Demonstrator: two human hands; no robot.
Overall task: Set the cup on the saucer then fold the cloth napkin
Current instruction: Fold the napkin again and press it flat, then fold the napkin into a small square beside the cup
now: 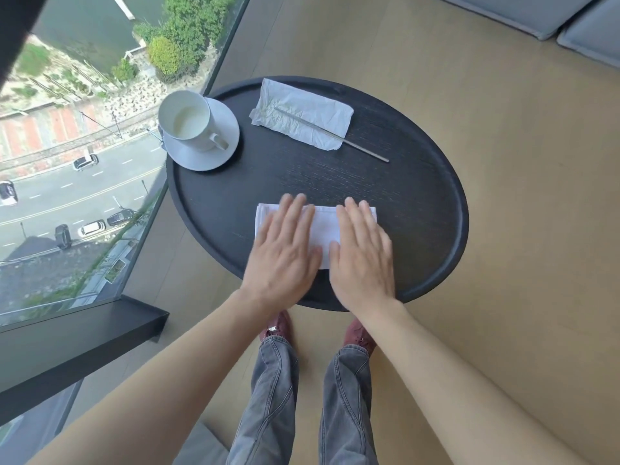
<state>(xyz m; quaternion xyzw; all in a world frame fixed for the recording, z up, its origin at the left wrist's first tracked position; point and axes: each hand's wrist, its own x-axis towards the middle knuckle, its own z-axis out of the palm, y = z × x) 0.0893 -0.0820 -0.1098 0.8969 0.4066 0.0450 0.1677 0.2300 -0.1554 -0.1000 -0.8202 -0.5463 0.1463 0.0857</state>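
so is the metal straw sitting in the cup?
No. The metal straw lies across the paper wrapper on the table, apart from the cup.

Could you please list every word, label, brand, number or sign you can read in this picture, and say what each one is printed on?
None: no readable text anywhere in the view.
White ceramic cup and white saucer: plain, no mark.
Folded white cloth napkin and crumpled white paper wrapper: no print visible.
Round black wooden table: unmarked.
Cars on the street below: any plates are too small to read.
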